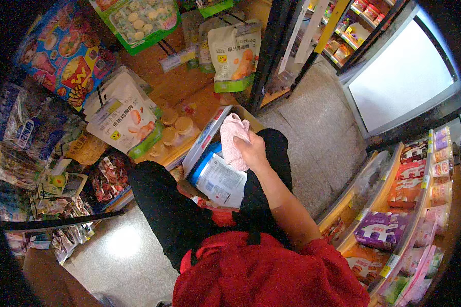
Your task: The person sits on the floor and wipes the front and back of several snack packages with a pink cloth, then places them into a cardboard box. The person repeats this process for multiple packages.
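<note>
My right hand [252, 149] grips a folded pink cloth [232, 144], the thumb lying across it. Beneath the cloth, between my knees, is an open box [205, 136] with printed sides. Inside it lies a white and blue package [223, 182] that bears small print; the cloth and my right leg hide part of it. My left hand is out of view. A dim bare limb [48, 278] shows at the lower left rim, and whose it is I cannot tell. White and green snack pouches [126, 115] hang on a hook to the left of the box.
Another white pouch [234, 57] hangs beyond the box, beside a dark upright frame [271, 53]. Round tubs [176, 130] stand on the wooden shelf. Dark packets [109, 176] lie at left. Shelves of packaged snacks [384, 228] line the right side, with a bright panel [403, 76] behind.
</note>
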A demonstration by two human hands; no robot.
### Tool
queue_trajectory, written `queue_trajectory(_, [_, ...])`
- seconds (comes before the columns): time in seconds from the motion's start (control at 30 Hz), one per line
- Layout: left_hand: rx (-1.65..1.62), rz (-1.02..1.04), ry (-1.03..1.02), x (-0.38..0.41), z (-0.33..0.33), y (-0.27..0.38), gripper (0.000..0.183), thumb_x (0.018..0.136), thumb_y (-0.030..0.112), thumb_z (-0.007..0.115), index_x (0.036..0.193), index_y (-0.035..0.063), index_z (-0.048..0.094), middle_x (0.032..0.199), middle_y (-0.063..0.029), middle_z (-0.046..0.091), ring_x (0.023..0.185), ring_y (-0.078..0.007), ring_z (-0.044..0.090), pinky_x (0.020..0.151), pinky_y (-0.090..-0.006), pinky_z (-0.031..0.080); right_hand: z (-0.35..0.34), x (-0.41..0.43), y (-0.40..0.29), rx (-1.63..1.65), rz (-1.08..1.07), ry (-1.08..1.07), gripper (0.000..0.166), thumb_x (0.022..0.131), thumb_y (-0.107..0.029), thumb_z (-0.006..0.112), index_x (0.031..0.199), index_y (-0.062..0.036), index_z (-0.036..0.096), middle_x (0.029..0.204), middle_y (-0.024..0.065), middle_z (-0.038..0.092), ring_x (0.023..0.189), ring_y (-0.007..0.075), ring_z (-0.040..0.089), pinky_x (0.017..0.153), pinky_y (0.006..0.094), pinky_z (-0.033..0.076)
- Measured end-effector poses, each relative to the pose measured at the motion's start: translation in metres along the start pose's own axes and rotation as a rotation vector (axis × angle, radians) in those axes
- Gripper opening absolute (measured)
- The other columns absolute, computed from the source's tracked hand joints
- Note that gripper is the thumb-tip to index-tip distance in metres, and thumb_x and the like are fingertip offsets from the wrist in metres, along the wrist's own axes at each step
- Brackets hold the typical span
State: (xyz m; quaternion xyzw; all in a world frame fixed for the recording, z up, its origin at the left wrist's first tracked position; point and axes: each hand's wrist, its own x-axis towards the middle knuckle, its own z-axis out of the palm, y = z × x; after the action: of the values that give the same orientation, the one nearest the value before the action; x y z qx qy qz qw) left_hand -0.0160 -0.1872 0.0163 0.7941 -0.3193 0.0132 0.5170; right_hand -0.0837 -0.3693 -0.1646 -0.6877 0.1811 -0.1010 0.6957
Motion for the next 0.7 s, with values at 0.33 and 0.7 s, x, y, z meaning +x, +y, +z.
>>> queue_trajectory(0.33, [-0.106,0.163,0.070,-0.013,-0.041,0.060,0.034,0.085,0.022,0.045,0.106,-0.0057,0.046,0.088,-0.0162,0.052,0.064,-0.0208,0.055,0.053,-0.0300,0.047,0.003,-0.006,-0.022,-0.115,-0.086,0.002,0.026,0.074,-0.016,0.063,0.090,0.0031,0.060,0.079,0.0156,0.064,0.071,0.0208,0.063,0.065,0.0317,0.048])
queue_trajectory(0.7, [-0.354,0.432,0.090,-0.040,-0.065,0.134,0.029,0.086,0.018,0.044,0.102,-0.0056,0.049,0.084,-0.0150,0.053,0.062,-0.0200,0.054,0.051,-0.0295,0.046,0.004,0.005,0.018,-0.197,-0.161,-0.013,0.025,0.076,-0.011,0.062,0.095,0.0045,0.059,0.081,0.0070,0.062,0.069,0.0123,0.057,0.064,0.0273,0.046])
